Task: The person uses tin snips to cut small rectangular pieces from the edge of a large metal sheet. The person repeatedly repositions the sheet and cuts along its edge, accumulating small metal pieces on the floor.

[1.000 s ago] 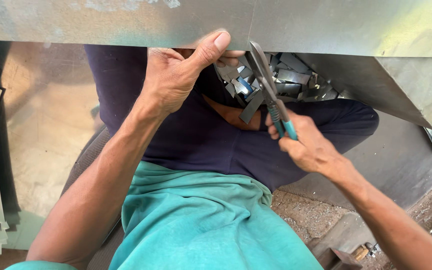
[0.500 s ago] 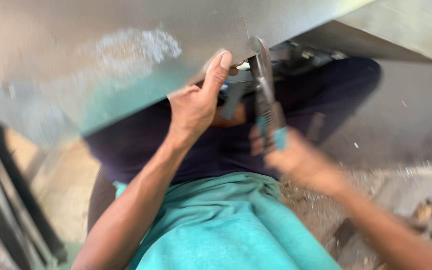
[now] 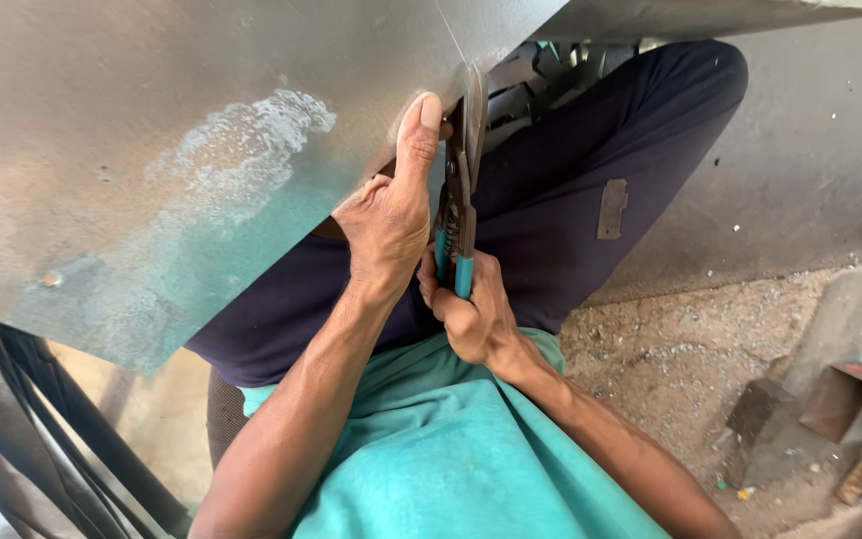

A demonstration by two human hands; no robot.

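- Head view looks straight down over a teal shirt (image 3: pixel 451 459) and dark navy trousers (image 3: pixel 571 200) at two bare forearms reaching up to a big sheet of grey metal (image 3: pixel 182 150).
- Metal sheet fills the far left of the scene, its near edge slanting from lower left up to the right; a pale, chalky patch (image 3: pixel 251 130) sits on its face and a teal tint shows along the near edge.
- Left hand (image 3: pixel 388 215) is up at the sheet's edge: thumb stretched long and pressed flat on the metal, the fingers tucked under and out of sight, so it looks like a pinch on the edge.
- Right hand (image 3: pixel 471 309) sits just near of the left, fist wrapped tight round the teal handles of a pair of tin snips (image 3: pixel 461 190).
- Snips stand nearly upright, handles squeezed close together, the blades running up along the sheet's edge right beside the left thumb; how far the blades bite into the metal cannot be told.
- Far behind the snips, a heap of grey metal offcuts (image 3: pixel 531 75) lies between the knees.
- One small flat metal scrap (image 3: pixel 612 208) rests on the right trouser leg.
- Right of the leg: gritty, dusty floor (image 3: pixel 670 359), and rusty metal blocks (image 3: pixel 850 389) at the near right.
- Near left corner shows dark straps or bars (image 3: pixel 42 429) slanting down.
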